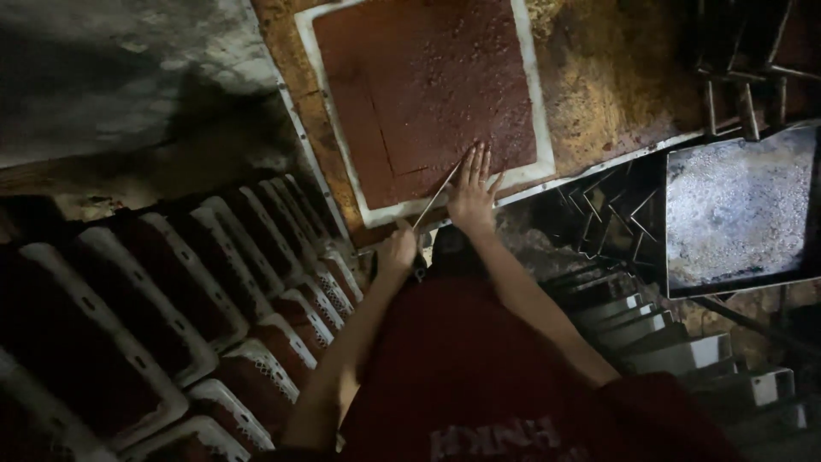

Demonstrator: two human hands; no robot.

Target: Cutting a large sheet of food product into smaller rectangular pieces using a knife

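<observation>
- Dim workroom seen from above; rust-stained worktable (616,77) across the upper middle, rough grey wall or floor surface (111,77) at upper left.
- White-rimmed tray (540,103) flat on the worktable, filled edge to edge with a reddish-brown slab (428,77); thin cut lines visible in the slab, one running down the left part, one crossing near the lower part.
- Right hand (472,190) palm down on the lower edge of the slab and the tray rim, fingers spread and pointing away from the body, pressing flat; nothing pinched.
- Left hand (398,250) just below the near edge of the tray, fingers curled shut around the lower end of a thin pale blade or stick (436,197); kind of tool too small and blurred to tell.
- Blade slanting up and to the right from the left fist, tip meeting the slab just beside the right hand's fingers.
- Both forearms bare, reaching forward from a dark red shirt (479,368) filling the lower middle.
- Row of white perforated crates (256,342) at left and lower left, leaning one against the next, each holding dark reddish-brown contents.
- Dark metal tray (735,205) at right, below table level, its inside coated with a pale greyish crust.
- Metal rack or frame pieces (744,85) at upper right, beside the worktable; details lost in shadow.
- Stacked pale trays or steps (658,325) at lower right, well apart from both hands.
</observation>
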